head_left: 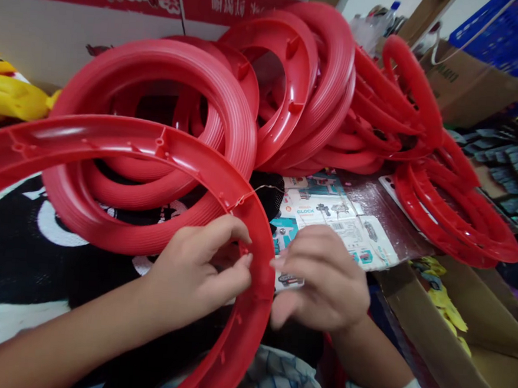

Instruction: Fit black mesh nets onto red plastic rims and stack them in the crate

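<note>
While the left hand [205,267] pinched the hollow red ring [262,241] at three o'clock, apparently for steadiness, the right hand [324,275] hung just outside. Its grip could not be determined.

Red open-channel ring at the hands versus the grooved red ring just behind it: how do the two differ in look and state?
The open-channel ring shows a hollow side with small crosswise tabs; the grooved ring shows a rounded, finely lined surface.
The open-channel ring has the left hand at its inner edge; the grooved ring, partly hidden behind it, has no hand on it.
Both are red and ring-shaped.
</note>
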The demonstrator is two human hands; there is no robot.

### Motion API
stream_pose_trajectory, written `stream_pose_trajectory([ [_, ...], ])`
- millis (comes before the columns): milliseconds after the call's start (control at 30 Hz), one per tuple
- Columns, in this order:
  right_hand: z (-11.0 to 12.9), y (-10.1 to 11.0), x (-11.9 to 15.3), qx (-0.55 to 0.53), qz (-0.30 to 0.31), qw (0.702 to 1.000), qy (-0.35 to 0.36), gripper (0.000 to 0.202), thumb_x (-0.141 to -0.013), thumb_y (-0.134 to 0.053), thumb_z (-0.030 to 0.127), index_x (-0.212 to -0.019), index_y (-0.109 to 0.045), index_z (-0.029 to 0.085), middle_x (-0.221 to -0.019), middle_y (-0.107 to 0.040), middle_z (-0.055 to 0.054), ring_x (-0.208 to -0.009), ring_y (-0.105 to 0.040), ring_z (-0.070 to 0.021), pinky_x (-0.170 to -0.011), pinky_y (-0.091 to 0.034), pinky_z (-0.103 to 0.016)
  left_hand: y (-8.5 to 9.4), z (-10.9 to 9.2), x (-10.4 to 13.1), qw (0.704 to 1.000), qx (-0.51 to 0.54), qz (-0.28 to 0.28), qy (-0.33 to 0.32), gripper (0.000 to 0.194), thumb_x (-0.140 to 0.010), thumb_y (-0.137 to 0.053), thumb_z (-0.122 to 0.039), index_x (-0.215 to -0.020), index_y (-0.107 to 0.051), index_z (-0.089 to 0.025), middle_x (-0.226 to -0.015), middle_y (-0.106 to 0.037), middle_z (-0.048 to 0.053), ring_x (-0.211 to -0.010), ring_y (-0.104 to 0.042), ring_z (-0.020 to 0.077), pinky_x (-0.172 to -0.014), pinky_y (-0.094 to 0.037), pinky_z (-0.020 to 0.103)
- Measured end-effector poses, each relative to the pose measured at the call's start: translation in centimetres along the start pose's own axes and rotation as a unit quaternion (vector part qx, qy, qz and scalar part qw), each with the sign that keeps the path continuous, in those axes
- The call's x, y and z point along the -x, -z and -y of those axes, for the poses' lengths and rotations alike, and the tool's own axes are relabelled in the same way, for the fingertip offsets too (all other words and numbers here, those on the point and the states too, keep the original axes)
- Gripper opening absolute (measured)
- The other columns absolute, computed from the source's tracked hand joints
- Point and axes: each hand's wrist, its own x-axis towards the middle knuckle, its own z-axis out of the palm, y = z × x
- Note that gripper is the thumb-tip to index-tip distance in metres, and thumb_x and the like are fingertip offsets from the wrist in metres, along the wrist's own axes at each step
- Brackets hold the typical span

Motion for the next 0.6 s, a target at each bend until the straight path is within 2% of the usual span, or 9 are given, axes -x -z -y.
stream_pose_trajectory([
  [67, 0.0, 0.3, -0.9, -0.064, 0.003, 0.980, -0.191, 0.026, -0.081, -0.070, 0.042, -0.075, -0.065, 0.017, -0.061, -0.063, 0.000, -0.055, -0.057, -0.0103, -0.051, -0.048, -0.023, -0.2, 0.0, 0.1, 0.999, -0.039, 0.000, -0.024, 0.011, -0.078, -0.056, -0.010, -0.081, -0.054, -0.021, -0.063, -0.065, -0.008, -0.051, -0.061, 0.0057, -0.050, -0.047, 0.011],
  [133, 0.1, 0.5, -1.8, -0.171, 0.074, 0.911, -0.368, 0.028, -0.082, -0.068, 0.043, -0.074, -0.065, 0.016, -0.054, -0.057, 0.004, -0.045, -0.050, -0.0073, -0.042, -0.040, -0.019, -0.4, 0.1, 0.1, 0.994, -0.091, -0.012, -0.056, 0.012, -0.076, -0.054, -0.009, -0.080, -0.054, -0.021, -0.062, -0.065, -0.007, -0.051, -0.062, 0.0070, -0.052, -0.049, 0.013],
  [167, 0.1, 0.4, -2.0, -0.221, 0.102, 0.876, -0.417, 0.029, -0.080, -0.070, 0.043, -0.074, -0.065, 0.016, -0.054, -0.056, 0.004, -0.045, -0.049, -0.0067, -0.042, -0.039, -0.018, -0.5, 0.2, 0.1, 0.991, -0.112, -0.013, -0.075, 0.012, -0.076, -0.053, -0.009, -0.079, -0.054, -0.020, -0.062, -0.065, -0.006, -0.052, -0.062, 0.0080, -0.053, -0.050, 0.015],
  [200, 0.0, 0.3, -2.2, -0.257, 0.107, 0.853, -0.441, 0.029, -0.076, -0.073, 0.043, -0.074, -0.065, 0.015, -0.056, -0.057, 0.004, -0.048, -0.050, -0.0066, -0.043, -0.040, -0.018, -0.5, 0.2, 0.1, 0.987, -0.129, -0.010, -0.093, 0.012, -0.076, -0.051, -0.009, -0.077, -0.053, -0.020, -0.062, -0.065, -0.005, -0.052, -0.062, 0.0089, -0.053, -0.050, 0.016],
  [300, -0.6, -0.6, -2.0, -0.292, 0.036, 0.839, -0.458, 0.033, -0.068, -0.080, 0.041, -0.084, -0.065, 0.015, -0.070, -0.061, 0.002, -0.062, -0.055, -0.0080, -0.056, -0.045, -0.019, -0.7, 0.4, 0.2, 0.982, -0.142, 0.016, -0.126, 0.012, -0.075, -0.047, -0.009, -0.075, -0.050, -0.021, -0.063, -0.065, -0.003, -0.054, -0.063, 0.0106, -0.054, -0.051, 0.019],
  [400, -1.7, -1.7, -1.3, -0.321, 0.035, 0.842, -0.432, 0.052, -0.067, -0.080, 0.043, -0.110, -0.065, 0.017, -0.085, -0.060, -0.001, -0.072, -0.055, -0.0097, -0.064, -0.048, -0.022, -1.1, 0.7, 0.7, 0.987, -0.119, 0.015, -0.111, 0.017, -0.073, -0.047, -0.006, -0.080, -0.049, -0.022, -0.063, -0.063, -0.005, -0.052, -0.062, 0.0100, -0.053, -0.051, 0.018],
  [500, -2.8, -2.5, -1.0, -0.296, 0.043, 0.894, -0.335, 0.072, -0.065, -0.081, 0.046, -0.129, -0.057, 0.027, -0.096, -0.054, -0.001, -0.079, -0.051, -0.0102, -0.069, -0.047, -0.024, -1.7, 1.1, 1.3, 0.999, -0.039, -0.023, -0.027, 0.024, -0.074, -0.053, -0.008, -0.088, -0.043, -0.024, -0.065, -0.062, -0.007, -0.055, -0.065, 0.0111, -0.053, -0.053, 0.019],
  [533, -3.1, -2.6, -1.1, -0.275, 0.035, 0.913, -0.299, 0.072, -0.064, -0.082, 0.047, -0.129, -0.057, 0.030, -0.097, -0.053, 0.000, -0.080, -0.050, -0.0104, -0.071, -0.047, -0.024, -1.9, 1.2, 1.4, 0.999, 0.000, -0.032, 0.007, 0.026, -0.075, -0.055, -0.010, -0.089, -0.040, -0.025, -0.067, -0.062, -0.007, -0.057, -0.067, 0.0119, -0.053, -0.055, 0.020],
  [600, -3.4, -2.7, -1.7, -0.241, 0.020, 0.941, -0.235, 0.057, -0.064, -0.082, 0.046, -0.117, -0.066, 0.030, -0.096, -0.052, 0.000, -0.083, -0.049, -0.0109, -0.076, -0.046, -0.026, -2.4, 1.3, 1.5, 0.995, 0.072, -0.043, 0.059, 0.030, -0.076, -0.058, -0.013, -0.088, -0.034, -0.026, -0.069, -0.063, -0.007, -0.058, -0.069, 0.0130, -0.053, -0.058, 0.022],
])
